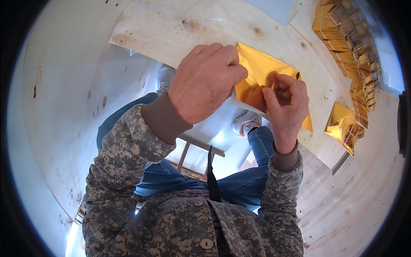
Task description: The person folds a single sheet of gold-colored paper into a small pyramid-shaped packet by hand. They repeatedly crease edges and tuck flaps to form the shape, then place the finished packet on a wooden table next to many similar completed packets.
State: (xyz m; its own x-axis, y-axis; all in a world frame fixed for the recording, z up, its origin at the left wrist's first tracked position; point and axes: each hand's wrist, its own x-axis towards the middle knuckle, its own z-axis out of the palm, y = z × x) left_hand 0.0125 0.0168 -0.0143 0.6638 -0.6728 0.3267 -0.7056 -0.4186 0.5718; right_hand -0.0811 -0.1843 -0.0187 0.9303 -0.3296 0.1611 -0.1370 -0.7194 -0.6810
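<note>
A shiny gold foil sheet (257, 70), partly folded, lies at the near edge of a plywood board (205, 30). My left hand (205, 81) grips its left side from above, fingers curled over the fold. My right hand (287, 103) pinches the sheet's right part between thumb and fingers. A lower corner of the gold sheet (307, 124) sticks out past my right wrist. Both sleeves are camouflage patterned with brown cuffs.
A folded gold piece (342, 126) rests on the board to the right. A long row of several stacked folded gold pieces (346, 47) runs along the upper right. Below are my jeans (239, 184), white shoes (246, 122) and a wooden stool frame (192, 158).
</note>
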